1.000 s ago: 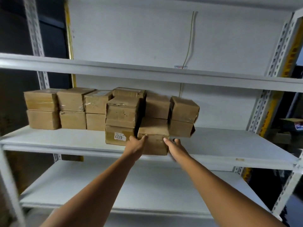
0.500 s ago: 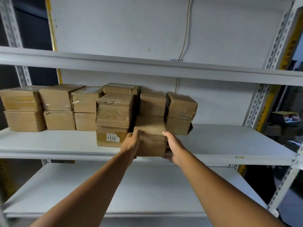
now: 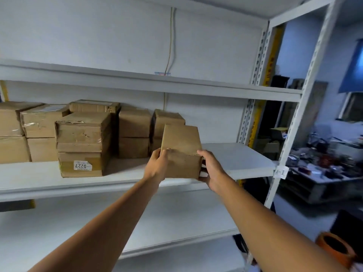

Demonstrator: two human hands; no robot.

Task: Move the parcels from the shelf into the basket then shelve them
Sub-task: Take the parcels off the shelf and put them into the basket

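- The cardboard parcel point(image 3: 181, 152) in hand sits at the front edge of the middle shelf point(image 3: 237, 160), tilted with its top face tipped back, and looks lifted or nearly lifted clear of the board; whether its base touches the shelf cannot be told.
- The left hand point(image 3: 157, 165) presses on the parcel's left side, thumb hooked over the near top edge, fingers out of sight behind the box.
- The right hand point(image 3: 211, 169) clamps the right side, thumb lying along the top edge and fingers curled under the lower right corner. Both hands are closed on this 1 parcel, with nothing else in either.
- Judged from this, the task is at an early stage: 1 parcel is being taken off, and none can be seen in a basket.
- The stacked parcels point(image 3: 133, 134) remain on the same shelf to the left, mostly 2 high, among them a front parcel with a 0227 label point(image 3: 82, 165); at least 10 are visible and all still need moving.
- No basket is clearly in view; an orange round container point(image 3: 334, 246) shows at lower right, but what it is cannot be told.
- The shelf above and the lower shelf point(image 3: 176, 222) carry no parcels where visible, so reshelving is not begun.
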